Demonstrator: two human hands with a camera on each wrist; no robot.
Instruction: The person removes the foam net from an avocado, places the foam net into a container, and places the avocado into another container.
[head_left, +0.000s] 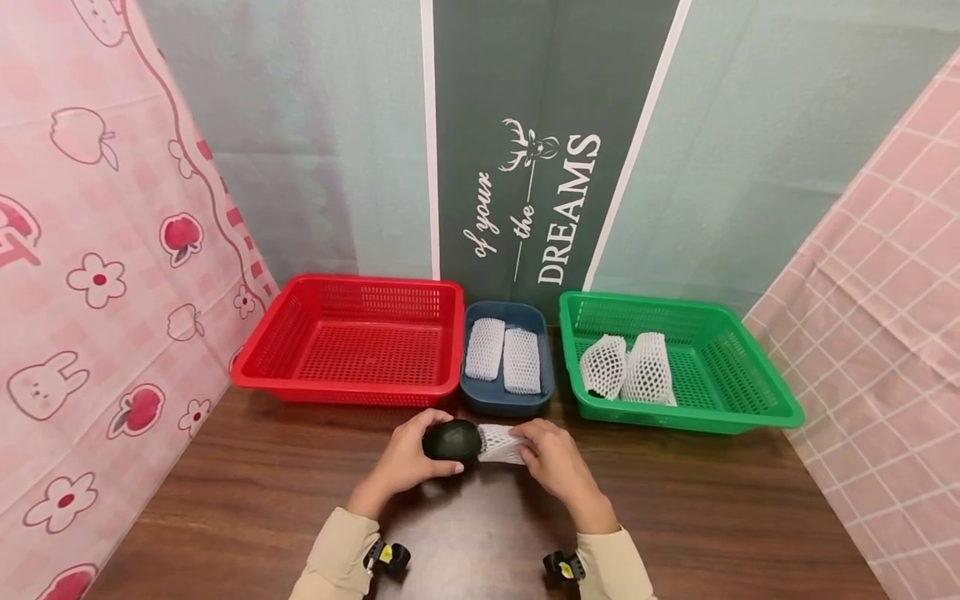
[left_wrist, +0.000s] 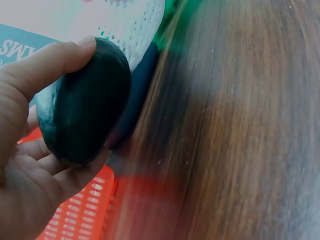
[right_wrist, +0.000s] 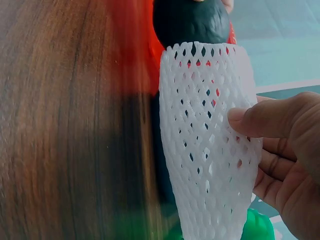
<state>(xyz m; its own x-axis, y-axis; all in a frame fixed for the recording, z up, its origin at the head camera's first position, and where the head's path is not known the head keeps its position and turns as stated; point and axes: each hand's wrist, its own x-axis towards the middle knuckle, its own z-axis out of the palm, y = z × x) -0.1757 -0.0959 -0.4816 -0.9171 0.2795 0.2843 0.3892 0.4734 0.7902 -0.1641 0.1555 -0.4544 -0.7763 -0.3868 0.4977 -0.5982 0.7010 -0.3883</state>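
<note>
My left hand (head_left: 405, 457) grips a dark green avocado (head_left: 452, 441) just above the table, thumb on one side and fingers round the other. A white foam net sleeve (head_left: 498, 444) meets the avocado's right end; in the right wrist view its open mouth (right_wrist: 200, 47) lies at the fruit's edge. The sleeve is pinched between thumb and fingers of my right hand (head_left: 558, 465). Most of the avocado (left_wrist: 87, 105) shows outside the net in the left wrist view. How far its tip reaches inside is hard to see.
Behind the hands, a blue bin (head_left: 507, 400) holds two flat foam net sleeves (head_left: 487, 348). A red basket (head_left: 345, 393) stands to its left. The green basket (head_left: 720, 417) on the right contains two net-wrapped items (head_left: 648, 371). Curtains hang along the back and both sides.
</note>
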